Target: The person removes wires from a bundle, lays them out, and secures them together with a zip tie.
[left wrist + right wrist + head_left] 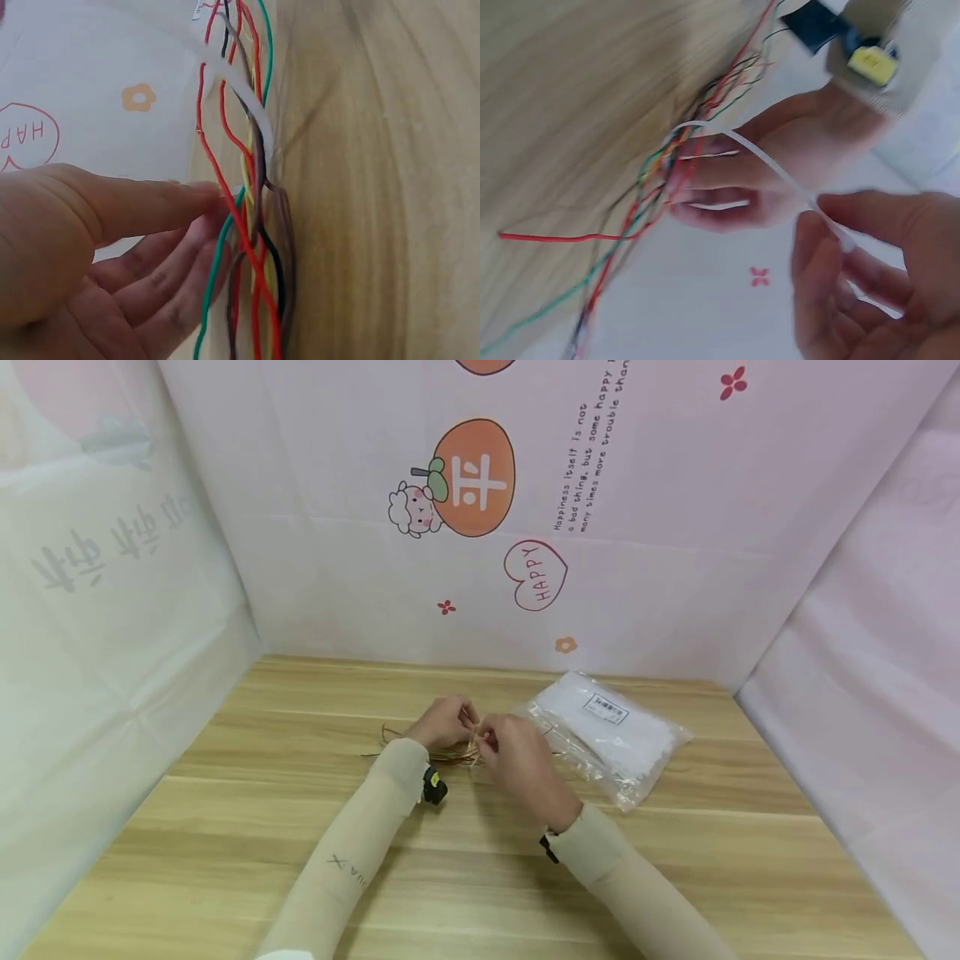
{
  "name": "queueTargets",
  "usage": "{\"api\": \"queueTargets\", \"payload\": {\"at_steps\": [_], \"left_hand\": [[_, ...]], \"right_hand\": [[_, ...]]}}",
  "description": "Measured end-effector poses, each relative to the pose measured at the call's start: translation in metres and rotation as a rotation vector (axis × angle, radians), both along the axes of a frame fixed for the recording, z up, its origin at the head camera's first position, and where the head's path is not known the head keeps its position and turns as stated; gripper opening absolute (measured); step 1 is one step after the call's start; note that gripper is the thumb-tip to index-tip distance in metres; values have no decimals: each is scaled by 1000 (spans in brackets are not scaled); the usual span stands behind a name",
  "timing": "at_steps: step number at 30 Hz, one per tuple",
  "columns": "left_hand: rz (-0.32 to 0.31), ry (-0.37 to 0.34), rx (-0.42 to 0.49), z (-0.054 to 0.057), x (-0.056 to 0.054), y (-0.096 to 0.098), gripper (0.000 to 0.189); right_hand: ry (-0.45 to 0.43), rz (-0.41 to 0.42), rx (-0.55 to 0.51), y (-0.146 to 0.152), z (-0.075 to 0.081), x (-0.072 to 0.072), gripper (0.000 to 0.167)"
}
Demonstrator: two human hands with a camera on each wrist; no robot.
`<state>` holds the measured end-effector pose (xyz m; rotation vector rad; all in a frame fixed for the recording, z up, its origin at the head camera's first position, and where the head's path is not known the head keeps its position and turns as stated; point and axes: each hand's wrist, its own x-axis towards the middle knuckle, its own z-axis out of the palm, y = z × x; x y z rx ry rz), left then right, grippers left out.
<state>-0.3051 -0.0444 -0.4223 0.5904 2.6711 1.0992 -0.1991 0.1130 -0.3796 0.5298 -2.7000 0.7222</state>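
A bundle of thin wires (259, 225) in red, green, black, brown and yellow lies low over the table, with a white cable tie (769, 161) bent round it. My left hand (444, 722) is at the bundle; its thumb and finger pinch a small white piece of the tie beside the wires. The tie's other end is pinched by my right hand (521, 760), thumb against forefinger, a short way off the bundle. In the right wrist view the left fingers (720, 176) lie behind the wires. Wires partly hide the left fingertips.
To the right of the hands lies a clear plastic bag (611, 735) with white contents and a barcode label. The wooden table (465, 877) is enclosed by white printed cloth (337, 568) at the back and sides. Each wrist bears a small black camera.
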Motion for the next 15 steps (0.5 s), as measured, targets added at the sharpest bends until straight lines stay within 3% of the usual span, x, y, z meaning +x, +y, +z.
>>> {"api": "queueTargets", "payload": {"at_steps": [7,15], "left_hand": [[27,16,92,-6,2,-2,10],[64,74,162,-4,7,-3,8]], "right_hand": [[-69,-48,-124,2,-10,-19,27],[-89,-72,-138,4,-20,-31,25]]}}
